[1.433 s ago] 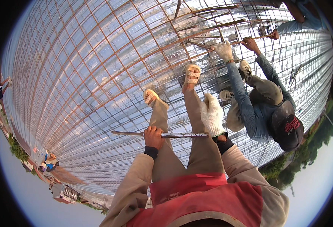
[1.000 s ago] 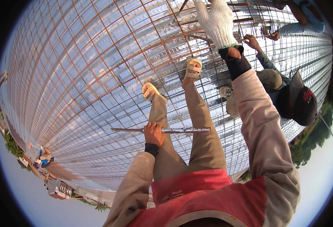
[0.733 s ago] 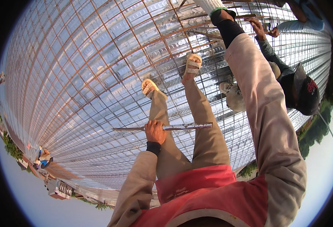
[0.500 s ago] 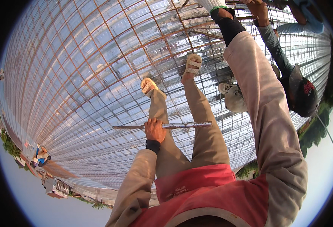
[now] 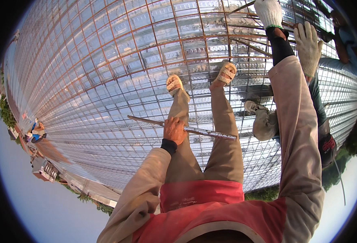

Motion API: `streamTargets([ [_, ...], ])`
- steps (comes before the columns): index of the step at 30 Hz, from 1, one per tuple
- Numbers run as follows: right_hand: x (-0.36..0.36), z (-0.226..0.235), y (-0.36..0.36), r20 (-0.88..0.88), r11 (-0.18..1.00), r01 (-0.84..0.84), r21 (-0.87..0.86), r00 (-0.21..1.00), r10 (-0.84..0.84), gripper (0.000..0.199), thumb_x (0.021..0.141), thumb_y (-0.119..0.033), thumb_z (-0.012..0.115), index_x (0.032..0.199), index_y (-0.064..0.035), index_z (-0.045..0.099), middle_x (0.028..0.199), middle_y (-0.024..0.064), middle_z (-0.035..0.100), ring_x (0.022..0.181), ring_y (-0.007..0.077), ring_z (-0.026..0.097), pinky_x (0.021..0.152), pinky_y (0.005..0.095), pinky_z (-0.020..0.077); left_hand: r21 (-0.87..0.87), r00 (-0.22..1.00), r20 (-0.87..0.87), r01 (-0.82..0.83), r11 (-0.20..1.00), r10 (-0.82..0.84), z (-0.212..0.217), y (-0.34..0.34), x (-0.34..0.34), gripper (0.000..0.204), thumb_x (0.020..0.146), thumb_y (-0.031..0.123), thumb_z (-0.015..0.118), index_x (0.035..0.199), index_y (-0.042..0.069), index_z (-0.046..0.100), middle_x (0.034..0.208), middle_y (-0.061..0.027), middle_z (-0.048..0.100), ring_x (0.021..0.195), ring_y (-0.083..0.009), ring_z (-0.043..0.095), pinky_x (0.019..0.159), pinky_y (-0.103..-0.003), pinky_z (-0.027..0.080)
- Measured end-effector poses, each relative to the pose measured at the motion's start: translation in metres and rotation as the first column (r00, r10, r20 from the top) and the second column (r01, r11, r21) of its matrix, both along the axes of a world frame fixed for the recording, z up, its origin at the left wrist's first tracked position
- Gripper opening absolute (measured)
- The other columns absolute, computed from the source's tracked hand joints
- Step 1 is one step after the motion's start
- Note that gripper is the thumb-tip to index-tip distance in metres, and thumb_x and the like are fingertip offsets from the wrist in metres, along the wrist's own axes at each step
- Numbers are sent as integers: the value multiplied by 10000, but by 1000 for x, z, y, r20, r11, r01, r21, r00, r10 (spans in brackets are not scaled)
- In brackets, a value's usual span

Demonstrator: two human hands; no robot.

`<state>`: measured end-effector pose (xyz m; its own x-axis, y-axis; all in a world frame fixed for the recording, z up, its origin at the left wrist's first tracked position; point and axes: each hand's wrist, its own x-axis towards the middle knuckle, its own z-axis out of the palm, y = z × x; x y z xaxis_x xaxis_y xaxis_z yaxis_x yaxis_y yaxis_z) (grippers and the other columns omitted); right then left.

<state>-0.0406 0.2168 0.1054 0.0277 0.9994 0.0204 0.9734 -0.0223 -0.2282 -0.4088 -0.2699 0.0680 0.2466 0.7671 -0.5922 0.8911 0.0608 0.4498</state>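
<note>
My left hand (image 5: 175,130) is bare and wrapped round a long metal bar (image 5: 215,134), held crosswise in front of my thighs. The bar is thin toward its left end and thicker, with a worn surface, toward the right. My right hand (image 5: 269,14), in a white knitted glove, reaches out over the steel at the top right. Its fingers run past the picture's upper edge, so their hold is hidden. Below it lie several diagonal reinforcing bars (image 5: 251,47) over the rusty rebar mesh (image 5: 180,39).
A co-worker's white-gloved hand (image 5: 307,46) is spread close beside my right forearm; their dark cap (image 5: 327,148) and bent leg (image 5: 265,124) are nearby. Another person in blue (image 5: 354,44) is at the far right. Ribbed metal decking (image 5: 142,20) lies under the mesh. People (image 5: 37,131) crouch far left.
The bar has tilted, its right end now lower. My gloved right hand has shifted right in the picture. The co-worker's gloved hand has come into view, spread open.
</note>
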Motion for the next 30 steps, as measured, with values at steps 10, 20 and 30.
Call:
streamTargets([
  [10,-40,-9,-37,-230,868,175,465,970,-73,489,1026,-164,752,1484,-26,649,1302,240,754,1206,460,745,1013,542,609,80,996,-77,44,996,-38,-8,-5,-9,266,792,144,844,1049,118,785,1184,-103,727,1226,-367,629,1060,-545,475],
  [20,-102,26,-341,-516,742,-90,-664,774,-367,421,1061,-347,668,1326,-19,667,1170,269,779,1127,486,766,965,587,612,63,977,-62,207,976,-203,-25,23,-19,157,835,225,801,925,104,754,1049,-112,704,1091,-366,655,943,-554,495],
  [30,-80,35,-456,-527,566,-388,-728,844,-99,378,1018,-336,760,1211,-14,717,1007,206,824,979,444,823,817,572,645,130,930,8,364,922,-368,-17,54,0,200,769,191,834,937,103,770,1022,-91,703,1074,-347,657,942,-518,493],
])
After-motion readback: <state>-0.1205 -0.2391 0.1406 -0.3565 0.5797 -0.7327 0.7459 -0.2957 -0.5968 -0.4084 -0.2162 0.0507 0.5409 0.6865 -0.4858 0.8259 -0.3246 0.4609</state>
